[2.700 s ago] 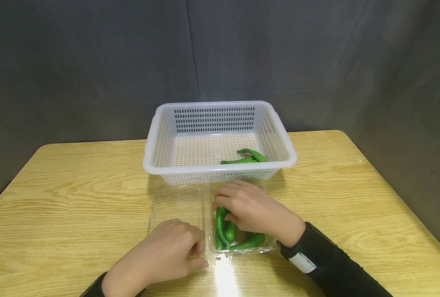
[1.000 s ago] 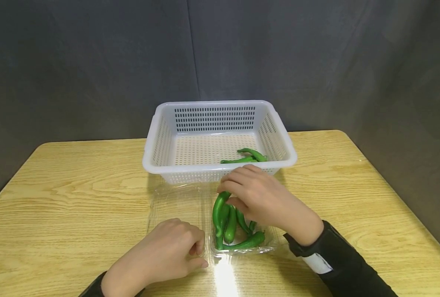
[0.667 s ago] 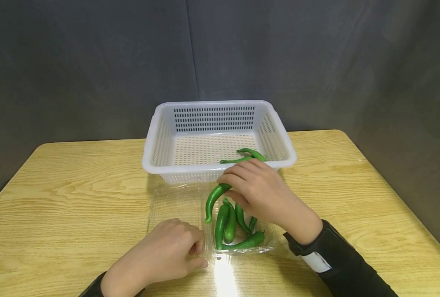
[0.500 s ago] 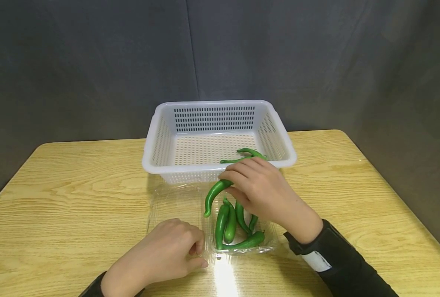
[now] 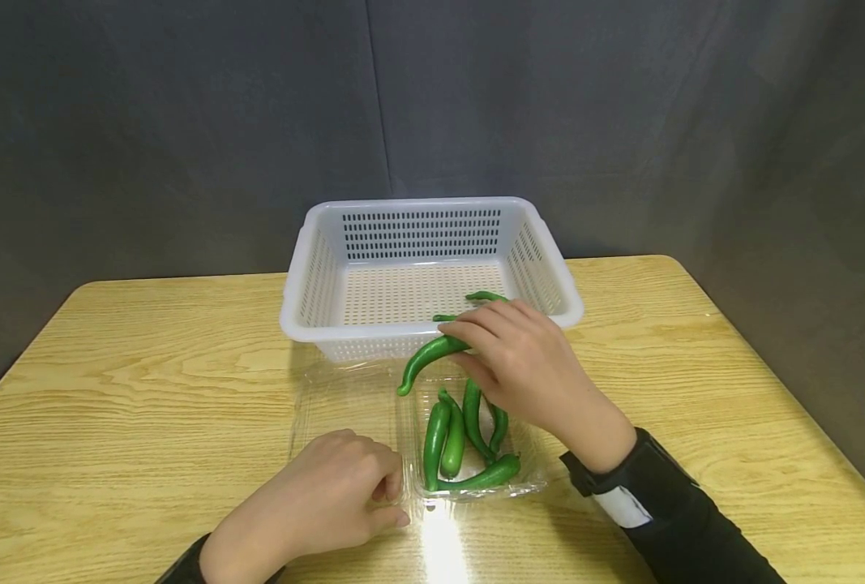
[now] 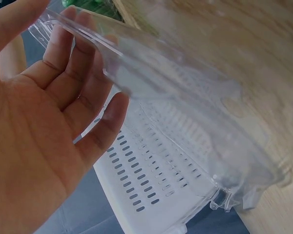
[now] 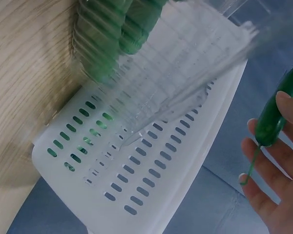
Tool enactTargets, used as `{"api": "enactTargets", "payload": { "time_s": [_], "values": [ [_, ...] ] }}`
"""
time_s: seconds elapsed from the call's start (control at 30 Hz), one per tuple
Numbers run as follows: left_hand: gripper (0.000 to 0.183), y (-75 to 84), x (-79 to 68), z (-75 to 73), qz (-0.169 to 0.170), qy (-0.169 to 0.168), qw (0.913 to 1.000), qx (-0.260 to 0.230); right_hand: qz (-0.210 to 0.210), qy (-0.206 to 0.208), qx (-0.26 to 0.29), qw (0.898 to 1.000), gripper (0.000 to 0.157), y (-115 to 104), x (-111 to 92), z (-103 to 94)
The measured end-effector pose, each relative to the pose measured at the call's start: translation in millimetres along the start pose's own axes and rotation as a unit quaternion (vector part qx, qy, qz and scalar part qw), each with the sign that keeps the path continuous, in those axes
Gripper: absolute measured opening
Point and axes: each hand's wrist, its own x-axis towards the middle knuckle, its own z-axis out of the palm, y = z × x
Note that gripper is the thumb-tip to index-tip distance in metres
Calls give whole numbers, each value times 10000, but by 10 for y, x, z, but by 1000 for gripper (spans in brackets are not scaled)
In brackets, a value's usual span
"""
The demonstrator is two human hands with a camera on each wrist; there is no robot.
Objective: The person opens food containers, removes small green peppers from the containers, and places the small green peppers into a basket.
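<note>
In the head view, my right hand (image 5: 523, 361) pinches a curved green chili pepper (image 5: 432, 354) between thumb and fingers, over the near rim of the white basket. Its stem (image 7: 253, 165) shows in the right wrist view. Below, a clear plastic clamshell box (image 5: 530, 478) lies unfolded, with several green chili peppers (image 5: 452, 442) in its right half. My left hand (image 5: 323, 495) rests at the near edge of its lid (image 5: 352, 397), fingers loosely bent. In the left wrist view the fingertips (image 6: 118, 105) overlap the clear lid, the thumb held apart.
A white slotted basket (image 5: 432, 332) stands behind the clamshell. A few green chili peppers (image 5: 485, 296) lie at its right front, partly hidden by my right hand. The wooden table (image 5: 147, 389) ends at a dark grey curtain (image 5: 432, 97).
My right hand has lifted one chili pepper out of the clamshell and moved it up toward the basket's near rim. The pepper has swung from steep to slanting. The left hand stays still.
</note>
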Motion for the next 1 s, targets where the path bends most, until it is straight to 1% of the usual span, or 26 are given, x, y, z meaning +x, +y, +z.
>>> {"api": "enactTargets", "payload": {
  "time_s": [0.23, 0.4, 0.6, 1.0],
  "values": [
    [34, 2, 2, -5, -12, 4, 10000, 18, 228, 7, -106, 9997, 35, 44, -13, -18],
    [35, 3, 3, -9, -14, -4, 10000, 25, 405, 99, -174, 9990, 38, 79, -21, -20],
    [36, 6, 1, -4, -13, 11, 10000, 37, 609, 251, -113, 9978, 32, 129, -43, -31],
    [35, 10, 0, -3, -116, -102, 9999, 12, 1023, 292, -183, 9942, 28, 234, -85, -54]
  ]
}}
